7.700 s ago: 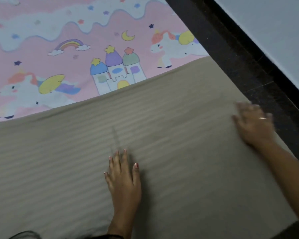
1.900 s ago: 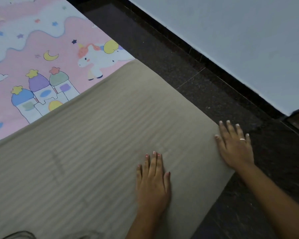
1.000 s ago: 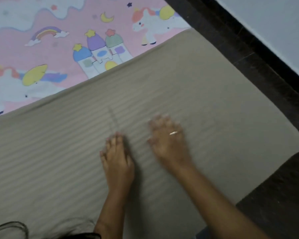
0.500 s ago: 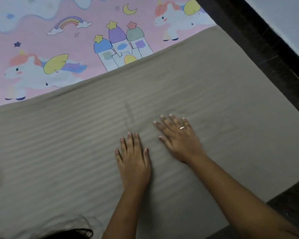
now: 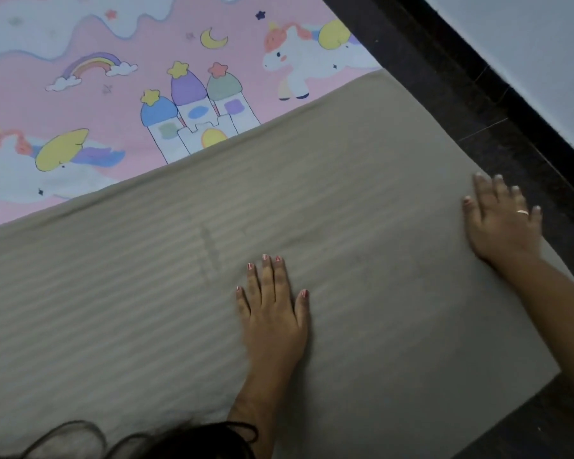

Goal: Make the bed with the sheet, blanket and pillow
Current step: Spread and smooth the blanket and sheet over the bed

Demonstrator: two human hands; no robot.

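A beige striped blanket [image 5: 362, 200] lies spread flat over the near part of the bed. Beyond it shows the pink sheet [image 5: 120, 94] printed with unicorns, a castle and a rainbow. My left hand [image 5: 272, 303] presses flat on the middle of the blanket, fingers straight and together. My right hand [image 5: 501, 217], with a ring on one finger, lies flat at the blanket's right edge, fingers spread, reaching the edge by the floor. No pillow is in view.
A dark stone floor [image 5: 478, 104] runs along the right side of the bed, with a pale wall [image 5: 527, 34] behind it. Dark hair [image 5: 186, 442] hangs into the bottom of the view.
My right hand has slid from beside my left hand out to the blanket's right edge. My left hand has stayed flat near the middle.
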